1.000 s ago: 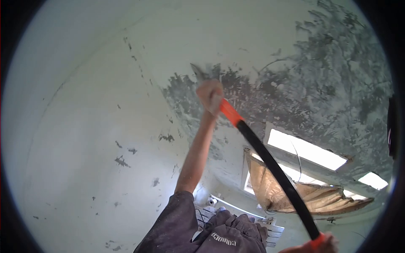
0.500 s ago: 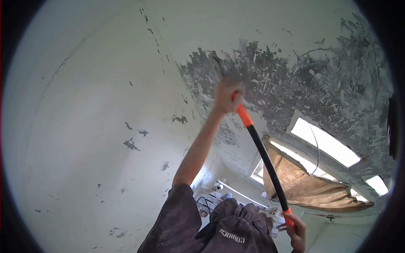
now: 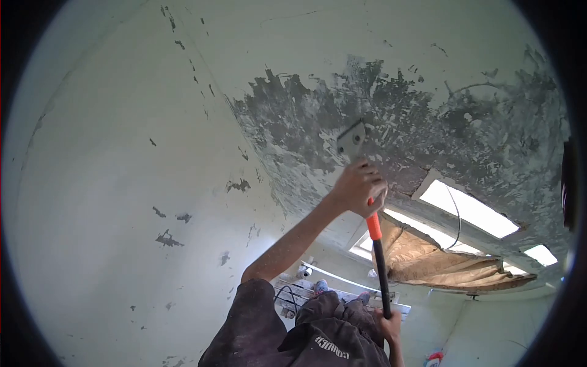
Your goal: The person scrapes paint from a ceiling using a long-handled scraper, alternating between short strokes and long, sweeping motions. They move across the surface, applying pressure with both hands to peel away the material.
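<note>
My left hand [image 3: 361, 188] is wrapped around the upper orange grip of a long-handled scraper [image 3: 380, 263], just behind its head. Lower on the black shaft, my right hand [image 3: 390, 325] is closed around it near the bottom end. The flat, bolted scraper blade [image 3: 351, 139] overlaps a rough grey patch [image 3: 293, 113] where pale coating has come off the surface. Pale coating [image 3: 342, 37] borders this patch along its top edge. My hand covers the joint between blade and handle.
Bright window openings [image 3: 468, 211] sit at the right, with a crumpled brown sheet [image 3: 446, 260] hanging beside them. A pale wall [image 3: 110, 183] with chipped spots fills the left. My shoes [image 3: 321, 285] are on whitish planks [image 3: 299, 293]; a dark cable loop lies nearby.
The scraper head and my left hand have moved down and to the right, away from the patch's upper left edge. My right hand has shifted left, and the shaft is more upright.
</note>
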Demonstrator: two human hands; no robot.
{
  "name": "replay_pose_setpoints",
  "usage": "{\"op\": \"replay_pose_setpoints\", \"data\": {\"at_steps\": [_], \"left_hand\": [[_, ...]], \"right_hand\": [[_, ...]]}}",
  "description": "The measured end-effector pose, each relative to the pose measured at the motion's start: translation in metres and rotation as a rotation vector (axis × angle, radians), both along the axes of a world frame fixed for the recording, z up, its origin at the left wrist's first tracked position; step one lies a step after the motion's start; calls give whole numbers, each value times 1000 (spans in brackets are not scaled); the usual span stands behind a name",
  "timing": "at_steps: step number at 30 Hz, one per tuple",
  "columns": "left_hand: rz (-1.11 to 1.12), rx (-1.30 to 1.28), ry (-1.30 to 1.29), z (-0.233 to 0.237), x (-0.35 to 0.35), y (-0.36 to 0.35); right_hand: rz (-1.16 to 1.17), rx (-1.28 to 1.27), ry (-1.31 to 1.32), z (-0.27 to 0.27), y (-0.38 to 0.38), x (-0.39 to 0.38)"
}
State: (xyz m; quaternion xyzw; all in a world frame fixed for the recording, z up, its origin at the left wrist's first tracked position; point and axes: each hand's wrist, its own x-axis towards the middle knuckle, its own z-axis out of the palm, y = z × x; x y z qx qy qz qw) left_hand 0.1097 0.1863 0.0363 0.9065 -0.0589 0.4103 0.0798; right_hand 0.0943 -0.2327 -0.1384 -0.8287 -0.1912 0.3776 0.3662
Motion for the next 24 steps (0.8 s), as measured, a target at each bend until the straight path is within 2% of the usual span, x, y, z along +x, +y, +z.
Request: {"op": "replay_pose_setpoints", "data": {"at_steps": [1,3,4,6,8,9,10,12,13,15,16,17,18,20,22,23,24], "left_hand": [[1,54,59,8,-4,12],[-14,95,-137,42,-17,47],[-9,105,-85,64,-30,67],[-11,116,-26,88,-40,85],[-41,133,-128,96,-46,93],[-35,103,-93,91,-46,87],[-32,88,-87,74,-36,76],[-95,15,-283,45,-13,55],[-89,9,-292,41,-15,57],[-110,114,-69,51,-17,52],[-115,104,-78,61,-18,60],[-148,100,-155,83,-24,76],[-178,97,-227,97,-27,87],[-147,111,-236,106,-30,89],[-111,139,-242,106,-34,89],[-86,102,-208,101,-34,85],[-62,61,-177,95,-32,79]], "right_hand": [[-23,6,-23,-2,23,-4],[-28,161,-44,-16,73,-12],[-20,40,-25,9,102,-18],[-59,74,94,36,142,-35],[-75,77,93,15,138,-42],[-95,83,95,2,133,-44],[-133,170,-37,-6,123,-41],[-193,217,22,-18,99,-28],[-146,116,-7,-19,87,-22],[-172,139,-1,0,109,-34],[-202,170,16,7,117,-39],[-126,151,3,-9,122,-38],[-161,238,30,-25,133,-43],[-184,113,12,20,165,-47],[-196,209,-62,-20,152,-41],[-232,208,-89,12,158,-40],[-225,134,51,26,151,-31]]}}
